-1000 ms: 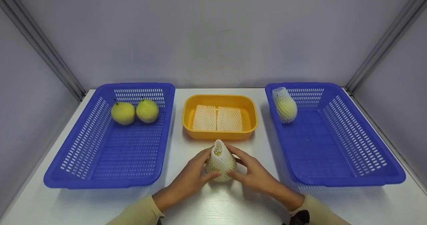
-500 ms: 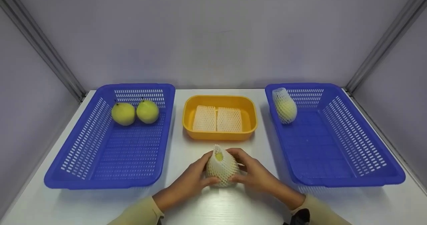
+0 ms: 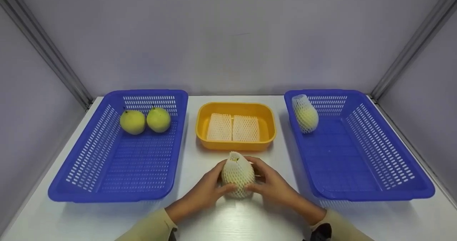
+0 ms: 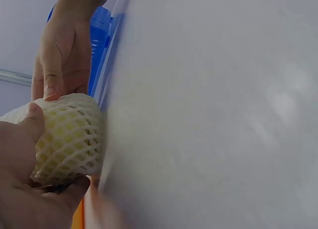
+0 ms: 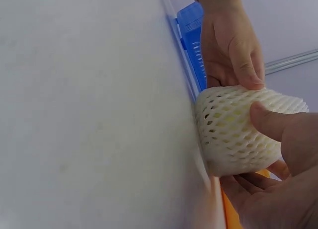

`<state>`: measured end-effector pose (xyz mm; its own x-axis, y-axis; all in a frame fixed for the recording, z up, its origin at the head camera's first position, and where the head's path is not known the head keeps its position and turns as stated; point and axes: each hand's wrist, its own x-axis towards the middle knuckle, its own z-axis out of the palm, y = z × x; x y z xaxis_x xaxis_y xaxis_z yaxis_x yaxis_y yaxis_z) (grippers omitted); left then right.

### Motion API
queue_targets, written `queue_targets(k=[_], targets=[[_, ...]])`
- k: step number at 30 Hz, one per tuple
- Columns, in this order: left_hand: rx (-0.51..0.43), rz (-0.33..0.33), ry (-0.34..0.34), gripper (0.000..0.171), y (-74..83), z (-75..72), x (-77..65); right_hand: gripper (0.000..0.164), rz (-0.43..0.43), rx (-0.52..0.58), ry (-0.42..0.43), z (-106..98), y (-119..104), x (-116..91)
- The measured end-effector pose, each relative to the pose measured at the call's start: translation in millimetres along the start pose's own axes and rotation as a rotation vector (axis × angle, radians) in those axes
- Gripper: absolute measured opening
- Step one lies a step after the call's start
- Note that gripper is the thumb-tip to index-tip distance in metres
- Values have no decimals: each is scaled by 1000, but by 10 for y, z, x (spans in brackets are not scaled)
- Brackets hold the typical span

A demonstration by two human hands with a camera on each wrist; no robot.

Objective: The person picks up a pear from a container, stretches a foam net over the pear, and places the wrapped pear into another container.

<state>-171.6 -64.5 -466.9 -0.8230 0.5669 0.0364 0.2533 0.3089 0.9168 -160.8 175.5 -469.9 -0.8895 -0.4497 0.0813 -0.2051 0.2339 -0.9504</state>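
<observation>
A yellow-green pear (image 3: 238, 176) in a white foam net sleeve stands upright on the white table, its stem showing through the sleeve's open top. From the left side my left hand (image 3: 206, 188) grips it, thumb in front and fingers curled behind. My right hand (image 3: 273, 187) holds the opposite side in the same way. In the left wrist view, the netting (image 4: 69, 134) is stretched over the fruit between both thumbs. The right wrist view shows the sleeve's lower end (image 5: 218, 134) against the table. Some fingertips are hidden behind the pear.
Left, a blue basket (image 3: 139, 169) holds two bare pears (image 3: 132, 122). Behind my hands, a yellow tub (image 3: 235, 145) contains flat foam net sleeves (image 3: 245, 128). On the right, another blue basket (image 3: 339, 166) has a sleeved pear (image 3: 306, 116) at its back left corner.
Between my hands the sleeved pear has tipped slightly and come back upright, its stem now showing at the top. Both hands have stayed around it with small finger shifts.
</observation>
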Motion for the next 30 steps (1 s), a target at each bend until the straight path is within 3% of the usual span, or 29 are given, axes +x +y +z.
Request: queue_targets(k=[7, 13, 18, 30], targets=[[-197, -4, 25, 75, 153, -18, 32, 70, 28, 142, 80, 32, -174, -18], [-300, 51, 84, 69, 285, -2, 44, 62, 76, 247, 195, 85, -333, -43], [-348, 62, 132, 70, 332, 27, 51, 52, 102, 322, 289, 131, -405, -64], [-382, 54, 208, 63, 424, 10, 10, 48, 15, 406, 372, 161, -461, -52]])
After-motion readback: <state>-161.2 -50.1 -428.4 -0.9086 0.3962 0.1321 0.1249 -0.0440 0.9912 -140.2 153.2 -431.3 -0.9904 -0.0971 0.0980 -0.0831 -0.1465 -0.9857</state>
